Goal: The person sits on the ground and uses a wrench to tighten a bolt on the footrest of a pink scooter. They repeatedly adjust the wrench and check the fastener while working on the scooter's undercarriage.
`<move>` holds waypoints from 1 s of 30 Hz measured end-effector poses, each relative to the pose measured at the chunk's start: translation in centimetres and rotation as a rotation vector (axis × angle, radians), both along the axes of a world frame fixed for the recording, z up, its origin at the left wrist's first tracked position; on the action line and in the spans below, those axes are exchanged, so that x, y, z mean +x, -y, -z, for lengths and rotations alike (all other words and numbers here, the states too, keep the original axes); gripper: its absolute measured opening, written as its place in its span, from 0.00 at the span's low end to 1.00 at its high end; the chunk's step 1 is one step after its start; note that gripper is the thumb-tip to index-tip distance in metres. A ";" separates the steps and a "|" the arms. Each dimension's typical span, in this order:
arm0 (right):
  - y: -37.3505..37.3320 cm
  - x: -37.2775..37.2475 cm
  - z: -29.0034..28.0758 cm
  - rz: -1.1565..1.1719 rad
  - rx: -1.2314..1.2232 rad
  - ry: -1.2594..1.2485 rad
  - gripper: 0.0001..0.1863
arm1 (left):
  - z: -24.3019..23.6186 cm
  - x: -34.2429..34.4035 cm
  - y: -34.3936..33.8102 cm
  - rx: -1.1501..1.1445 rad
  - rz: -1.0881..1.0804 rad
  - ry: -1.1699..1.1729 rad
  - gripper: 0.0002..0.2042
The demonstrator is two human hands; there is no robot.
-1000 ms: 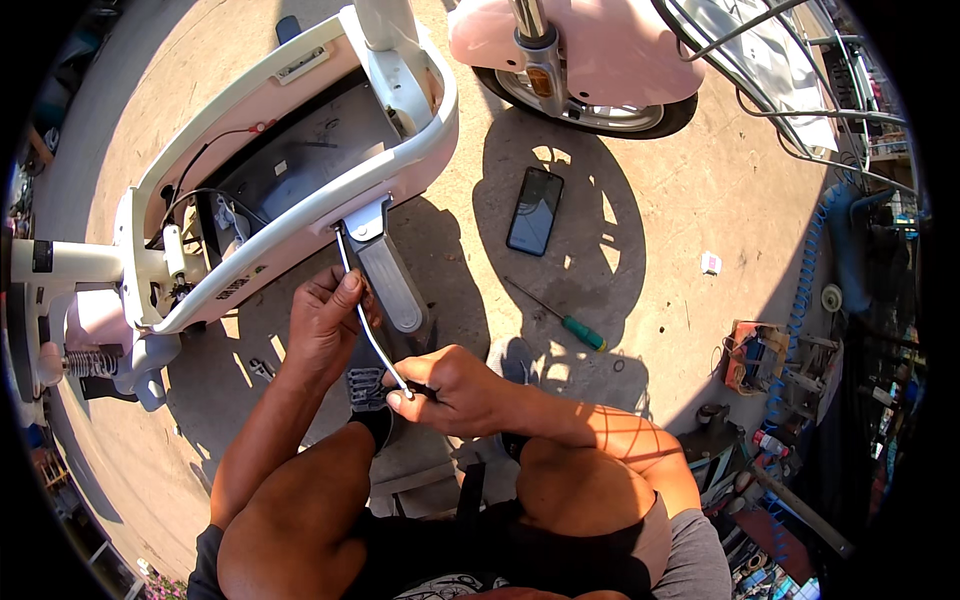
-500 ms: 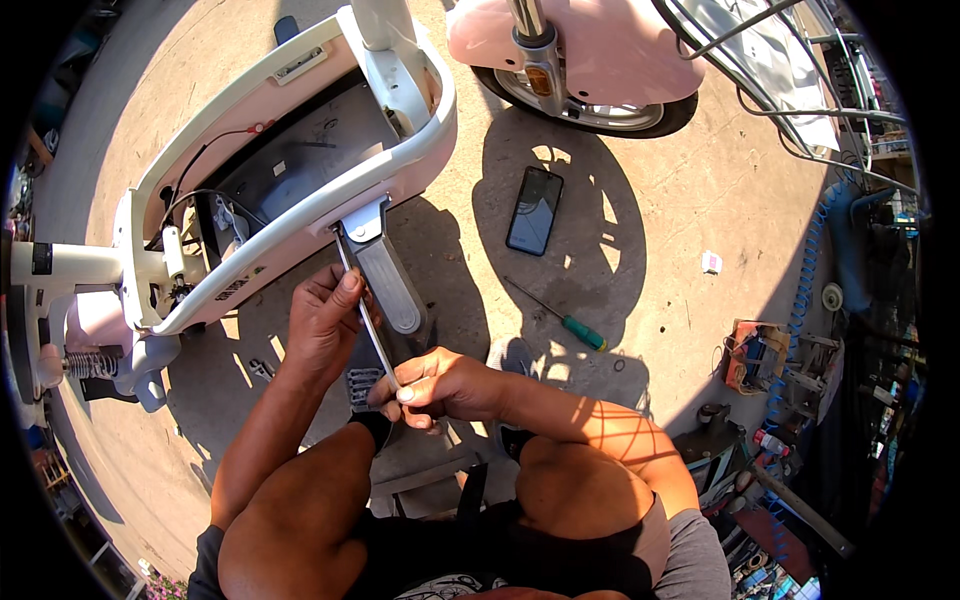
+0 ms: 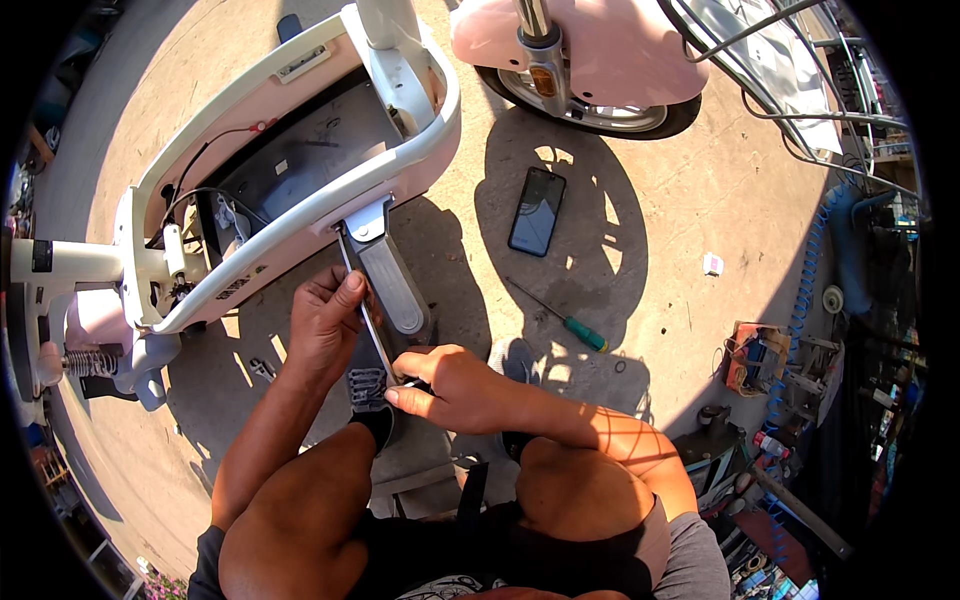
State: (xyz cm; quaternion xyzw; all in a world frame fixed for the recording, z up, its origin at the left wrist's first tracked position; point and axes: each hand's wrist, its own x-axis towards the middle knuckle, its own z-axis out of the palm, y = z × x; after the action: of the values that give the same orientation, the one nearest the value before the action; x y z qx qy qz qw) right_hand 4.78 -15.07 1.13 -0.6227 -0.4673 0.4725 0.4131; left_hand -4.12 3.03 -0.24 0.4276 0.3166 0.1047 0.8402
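Note:
A long, slim metal rod tool [image 3: 376,336] slants from the footrest bracket [image 3: 366,218] on a pale pink scooter frame [image 3: 320,205] down toward me. Its far tip meets the frame's side just left of the bracket; the exact contact is too small to make out. My left hand [image 3: 328,315] is closed around the rod's upper part, fingers pinching it. At the near end, my right hand [image 3: 450,390] is closed on the rod, with a short bit of metal showing by the fingers; the end's shape is mostly hidden. A grey footrest [image 3: 395,290] hangs beside the rod.
On the ground lie a phone [image 3: 537,211] and a green-handled screwdriver [image 3: 585,333]. A pink-fendered front wheel [image 3: 630,118] stands at the far side. Wire racks, a blue coiled hose [image 3: 800,280] and cluttered tools line the right. My shoe [image 3: 368,385] sits below the rod.
My right hand has turned over at the rod's near end, its back now facing up and its fingers more over the rod. The left hand stays nearly in place.

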 end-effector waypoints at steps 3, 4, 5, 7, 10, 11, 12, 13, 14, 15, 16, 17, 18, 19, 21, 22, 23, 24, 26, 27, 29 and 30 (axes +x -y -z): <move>0.2 0.4 -0.5 0.023 0.052 0.125 0.15 | 0.1 -0.1 -0.1 0.001 0.002 -0.006 0.12; 0.2 0.4 -0.2 0.036 0.085 0.107 0.15 | 0.2 -0.1 -0.1 0.002 0.000 -0.007 0.12; 0.2 0.4 0.3 0.048 0.118 0.089 0.14 | 0.2 -0.1 -0.1 0.003 -0.002 -0.009 0.12; 0.2 0.5 0.5 0.050 0.074 -0.064 0.14 | 0.1 -0.1 -0.1 0.005 -0.005 -0.008 0.13; 0.2 0.8 0.5 0.036 -0.099 -0.527 0.13 | 0.2 -0.1 -0.1 0.005 -0.004 -0.006 0.13; 0.1 0.5 1.4 0.043 -0.117 -0.722 0.13 | 0.2 -0.1 -0.1 0.004 -0.004 -0.012 0.13; 0.2 0.2 2.2 0.053 -0.134 -0.914 0.14 | 0.1 0.0 0.0 0.003 -0.002 -0.014 0.13; 0.3 -0.1 2.8 0.053 -0.154 -1.054 0.14 | 0.1 0.1 0.0 0.008 0.000 -0.021 0.13; 0.4 -0.3 3.3 0.053 -0.174 -1.195 0.14 | 0.0 0.2 0.1 0.013 0.003 -0.027 0.13; 0.3 -0.7 3.8 0.045 -0.194 -1.339 0.15 | 0.0 0.2 0.0 0.022 0.000 -0.038 0.14; 0.2 -1.0 4.2 0.012 -0.190 -1.462 0.15 | 0.0 0.1 0.0 0.005 0.002 -0.028 0.13; 0.2 -1.2 4.5 0.010 -0.192 -1.443 0.15 | -0.1 0.0 0.0 -0.012 0.005 -0.018 0.13; 0.0 -1.4 4.5 0.012 -0.193 -1.421 0.15 | -0.1 0.0 0.0 -0.032 0.010 -0.005 0.13; -0.1 -1.5 4.4 0.014 -0.195 -1.399 0.15 | -0.1 0.0 -0.1 -0.036 0.011 0.003 0.13; -0.4 -1.3 3.7 0.039 -0.184 -1.111 0.17 | 0.0 -0.1 -0.1 -0.041 0.008 0.016 0.13; -0.6 -0.9 3.2 0.052 -0.176 -0.928 0.17 | 0.0 -0.2 -0.1 -0.034 0.007 0.014 0.13; -0.6 -0.6 2.7 0.065 -0.168 -0.746 0.18 | -0.1 -0.2 -0.1 -0.027 0.007 0.012 0.12; -0.4 -0.3 1.6 0.149 -0.039 -0.461 0.23 | -0.1 -0.1 -0.1 -0.023 0.007 0.014 0.12; -0.2 0.4 0.6 0.075 -0.019 -0.060 0.22 | 0.0 -0.1 0.0 -0.020 -0.003 0.011 0.12; -0.1 0.6 0.2 0.039 -0.008 0.140 0.22 | 0.0 -0.1 0.0 -0.017 -0.006 0.008 0.12; -0.3 0.3 -0.2 0.049 0.015 0.238 0.23 | 0.0 -0.1 0.0 -0.020 -0.007 0.006 0.12; -0.3 0.2 -0.3 0.039 0.025 0.270 0.23 | 0.0 -0.1 0.0 -0.021 -0.008 0.006 0.12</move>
State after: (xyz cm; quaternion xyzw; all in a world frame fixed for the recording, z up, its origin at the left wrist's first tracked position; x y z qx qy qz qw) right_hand 5.00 -14.73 1.43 -0.6842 -0.5124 0.3706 0.3631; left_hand -4.21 3.07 -0.21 0.4170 0.3168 0.1058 0.8453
